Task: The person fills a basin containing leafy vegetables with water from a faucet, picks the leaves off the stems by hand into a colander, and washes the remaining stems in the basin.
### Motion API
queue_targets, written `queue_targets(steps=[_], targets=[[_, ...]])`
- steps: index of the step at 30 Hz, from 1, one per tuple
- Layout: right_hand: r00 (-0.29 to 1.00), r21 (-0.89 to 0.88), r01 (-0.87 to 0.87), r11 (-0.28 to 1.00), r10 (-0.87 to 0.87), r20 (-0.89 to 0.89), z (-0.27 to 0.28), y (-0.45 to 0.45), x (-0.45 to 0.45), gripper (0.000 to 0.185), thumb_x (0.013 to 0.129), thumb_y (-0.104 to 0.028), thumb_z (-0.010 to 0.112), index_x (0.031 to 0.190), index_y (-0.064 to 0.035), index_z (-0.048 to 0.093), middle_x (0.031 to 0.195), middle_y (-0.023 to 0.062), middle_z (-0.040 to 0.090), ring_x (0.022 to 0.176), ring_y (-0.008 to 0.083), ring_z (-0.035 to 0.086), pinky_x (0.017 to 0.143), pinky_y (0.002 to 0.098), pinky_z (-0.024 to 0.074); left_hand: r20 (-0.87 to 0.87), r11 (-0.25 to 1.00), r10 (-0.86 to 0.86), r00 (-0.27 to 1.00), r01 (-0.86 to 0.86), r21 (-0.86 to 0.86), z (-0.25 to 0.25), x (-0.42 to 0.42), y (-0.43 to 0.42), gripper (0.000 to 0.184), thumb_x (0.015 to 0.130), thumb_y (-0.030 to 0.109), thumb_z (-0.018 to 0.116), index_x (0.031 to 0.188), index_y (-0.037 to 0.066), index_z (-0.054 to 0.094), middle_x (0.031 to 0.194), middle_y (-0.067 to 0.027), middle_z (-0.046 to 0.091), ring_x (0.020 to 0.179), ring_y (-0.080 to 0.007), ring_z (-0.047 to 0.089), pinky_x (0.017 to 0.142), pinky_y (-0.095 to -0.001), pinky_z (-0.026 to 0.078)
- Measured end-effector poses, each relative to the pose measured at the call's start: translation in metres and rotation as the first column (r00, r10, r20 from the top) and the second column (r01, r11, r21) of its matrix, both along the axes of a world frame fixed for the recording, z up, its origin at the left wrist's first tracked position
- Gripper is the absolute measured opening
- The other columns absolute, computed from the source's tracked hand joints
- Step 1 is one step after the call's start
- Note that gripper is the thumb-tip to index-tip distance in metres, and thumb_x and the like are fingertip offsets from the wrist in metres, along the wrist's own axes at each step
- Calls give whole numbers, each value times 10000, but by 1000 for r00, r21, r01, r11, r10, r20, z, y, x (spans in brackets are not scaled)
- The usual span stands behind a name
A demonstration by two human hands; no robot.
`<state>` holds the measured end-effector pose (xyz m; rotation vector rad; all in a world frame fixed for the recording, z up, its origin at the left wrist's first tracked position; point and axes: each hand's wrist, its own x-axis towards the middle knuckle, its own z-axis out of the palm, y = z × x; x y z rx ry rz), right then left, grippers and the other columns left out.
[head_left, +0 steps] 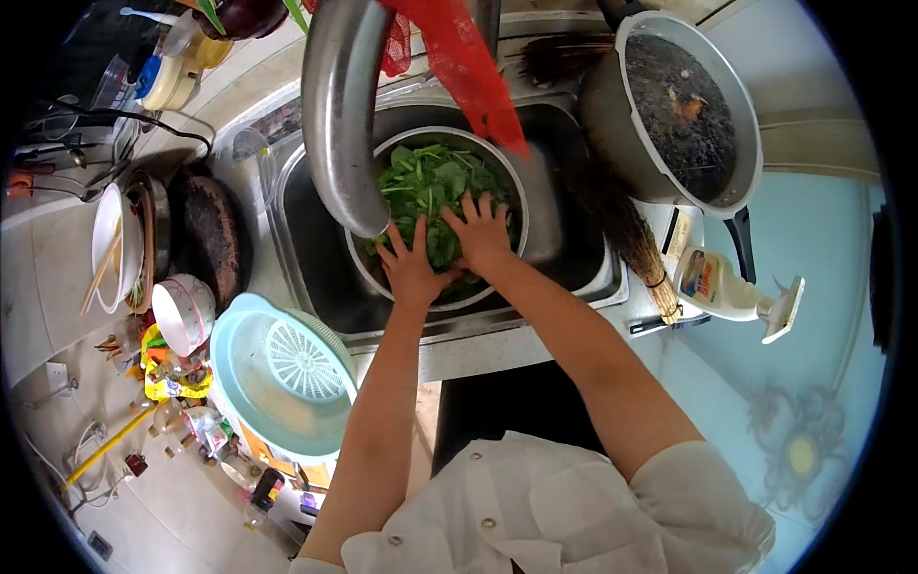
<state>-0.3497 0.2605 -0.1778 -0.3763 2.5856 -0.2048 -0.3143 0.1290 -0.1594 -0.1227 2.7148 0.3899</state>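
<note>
Green leafy vegetables (442,182) fill a round metal basin (521,196) that stands in the sink (564,230). My left hand (412,268) rests on the leaves near the basin's lower left side, its fingers spread. Close beside it on the right, my right hand (480,235) presses on the leaves, fingers also spread apart. Neither hand is closed round anything. Over the left part of the basin hangs the curved metal faucet (344,124), which hides some of the rim. A red mesh bag (459,62) dangles above the basin's far edge.
A large pot (612,115) of dark liquid stands at the upper right, near a straw brush (636,244) and a spray bottle (717,284). Left of the sink are a light-blue basin (229,383) with a strainer, bowls (182,314) and a dark round pan (212,234).
</note>
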Motion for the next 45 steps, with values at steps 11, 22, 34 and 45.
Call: queue_targets(steps=[11, 22, 34, 45], targets=[[977, -514, 186, 837, -214, 5, 42, 19, -15, 678, 650, -39, 705, 1269, -181, 466, 1188, 174, 402, 1144, 370, 411, 890, 456, 449, -289, 929, 192, 938, -79, 361, 44, -21, -10, 684, 619, -72, 688, 1236, 128, 473, 1221, -172, 370, 1130, -361, 431, 955, -398, 402], [999, -251, -26, 968, 37, 39, 11, 14, -19, 370, 824, -185, 618, 1185, -185, 539, 1275, 187, 345, 1163, 416, 381, 883, 473, 450, -55, 980, -108, 993, 116, 164, -4, -14, -28, 524, 705, 134, 726, 1180, 201, 515, 1228, -203, 363, 1127, -396, 392, 894, -468, 421], [970, -225, 241, 944, -231, 70, -8, 0, -25, 433, 769, -161, 644, 1196, -142, 572, 1262, 172, 417, 1142, 403, 435, 875, 483, 439, -49, 993, -35, 998, 40, 113, -22, -29, -23, 387, 789, 251, 667, 1143, 179, 529, 1280, -207, 354, 1140, -417, 387, 916, -482, 396], [899, -407, 403, 820, -270, 345, -10, 17, -38, 436, 769, -149, 649, 1194, -109, 562, 1274, 192, 459, 1066, 335, 538, 900, 416, 455, -73, 932, 183, 980, -149, 331, -17, -38, -45, 507, 723, 258, 724, 1161, 77, 543, 1160, -210, 494, 979, -373, 540, 832, -410, 448]])
